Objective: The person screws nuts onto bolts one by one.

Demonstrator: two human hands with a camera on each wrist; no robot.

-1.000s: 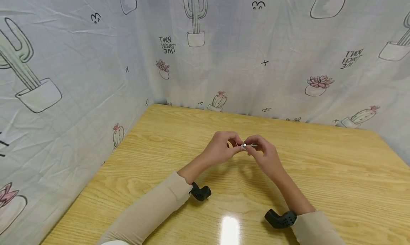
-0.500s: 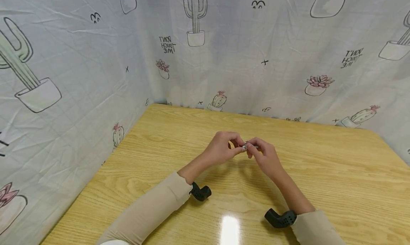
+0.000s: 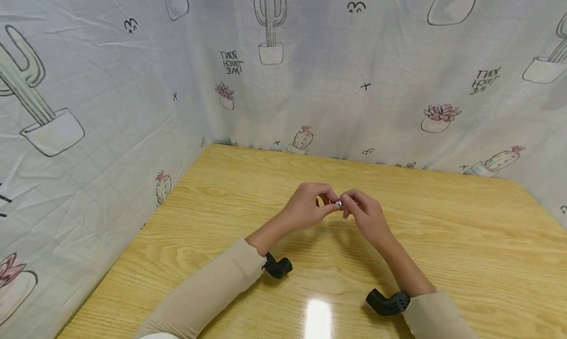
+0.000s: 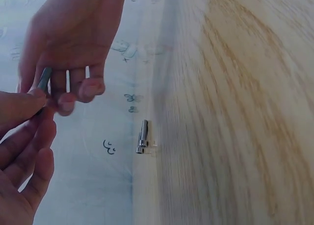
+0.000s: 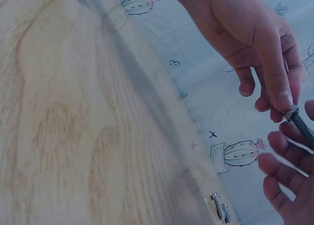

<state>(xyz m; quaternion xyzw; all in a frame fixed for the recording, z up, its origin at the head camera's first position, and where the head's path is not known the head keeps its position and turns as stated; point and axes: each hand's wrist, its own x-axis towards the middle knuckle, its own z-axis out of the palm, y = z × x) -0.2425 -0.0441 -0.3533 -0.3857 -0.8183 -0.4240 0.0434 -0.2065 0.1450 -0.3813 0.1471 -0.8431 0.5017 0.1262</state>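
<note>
In the head view my left hand (image 3: 307, 203) and right hand (image 3: 364, 210) meet fingertip to fingertip above the wooden table, with a small shiny metal piece (image 3: 339, 202) between them. The right wrist view shows it as a threaded bolt (image 5: 303, 128) with a nut (image 5: 292, 112) on it. Right thumb and fingers pinch at the nut. The left hand's fingers (image 5: 287, 168) hold the bolt's threaded part, whose end is cut off by the frame. From the left wrist, a dark shank (image 4: 45, 79) sticks out past the left thumb towards the right palm.
Two metal bolts (image 4: 143, 136) lie side by side on the table (image 4: 230, 136) near its far edge, beyond the hands. A cactus-print cloth (image 3: 332, 107) hangs behind the table and along its left side. Each wrist carries a black camera mount (image 3: 277, 266).
The right thumb and fingers have shifted around the metal piece, and the shank visible at the right earlier is now mostly covered. My left hand stays nearly still.
</note>
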